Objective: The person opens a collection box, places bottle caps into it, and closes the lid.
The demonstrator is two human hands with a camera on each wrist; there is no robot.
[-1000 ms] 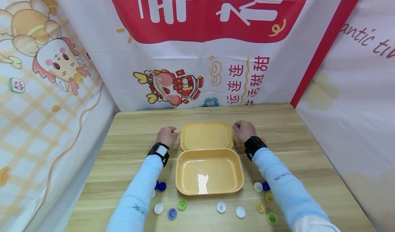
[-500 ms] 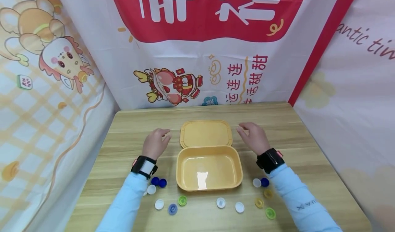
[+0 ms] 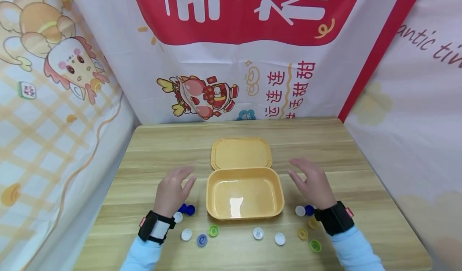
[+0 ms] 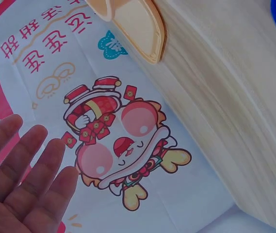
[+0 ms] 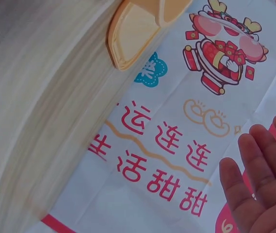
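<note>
A yellow plastic box (image 3: 245,213) stands open-topped in the middle of the table, with nothing inside. Behind it lies its matching yellow lid (image 3: 241,152), its near edge hidden by the box's rim. To the left of the box my left hand (image 3: 171,193) hovers with relaxed fingers, holding nothing. My right hand (image 3: 314,183) is on the other side, fingers spread apart from the thumb, also without anything in it. In the wrist views the left fingers (image 4: 36,170) and right fingers (image 5: 261,165) are loosely extended, and the lid's corner shows near the top of each.
Bottle caps lie in front of the box: blue ones (image 3: 190,210), white ones (image 3: 258,233), green ones (image 3: 213,231) and yellow ones (image 3: 302,234). The wooden table (image 3: 166,142) ends at a printed cloth (image 3: 137,70) behind, with more cloth at both sides.
Both hands have drawn back from beside the lid toward the front and outward, the left one leftward, the right one rightward. Their fingers have opened out. Box, lid and caps stay put.
</note>
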